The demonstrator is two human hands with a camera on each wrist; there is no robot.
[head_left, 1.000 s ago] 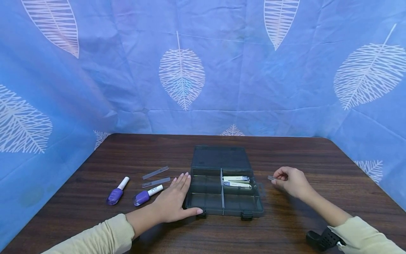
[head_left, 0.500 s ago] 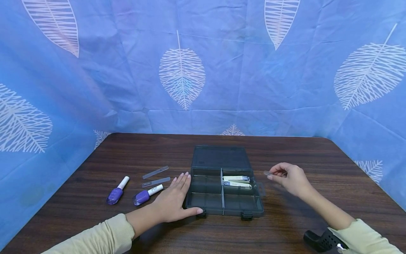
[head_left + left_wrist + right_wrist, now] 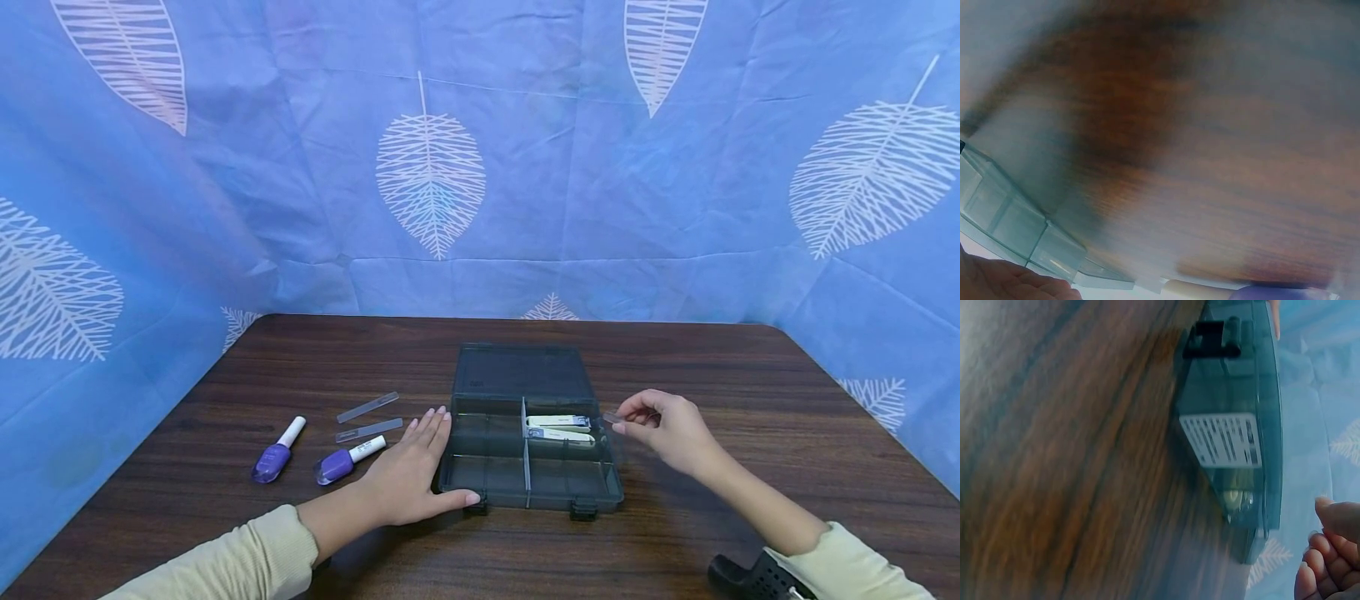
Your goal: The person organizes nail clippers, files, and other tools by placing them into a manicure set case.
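A dark translucent divided case (image 3: 487, 479) lies with its lid back on the table. My left hand (image 3: 405, 479) rests along its left side, fingers extended and thumb at the front latch. Two nail clippers (image 3: 558, 435) lie in the back right compartment. Just past the case's right edge, my right hand (image 3: 671, 425) pinches a small clear strip (image 3: 612, 417) between thumb and fingertips; I cannot tell its exact kind. In the right wrist view, curled fingers (image 3: 1325, 562) show beside the case (image 3: 1229, 387), and the strip is not distinguishable there.
Left of the case lie two purple nail polish bottles (image 3: 272, 462) with white caps and two clear flat strips (image 3: 369, 431). A white divider (image 3: 527, 458) splits the case lengthwise. Blue leaf-print cloth (image 3: 525, 208) hangs behind the wooden table (image 3: 337, 350).
My right hand has moved left toward the case with the clear strip, rising a little and then dipping. The left hand has stayed still.
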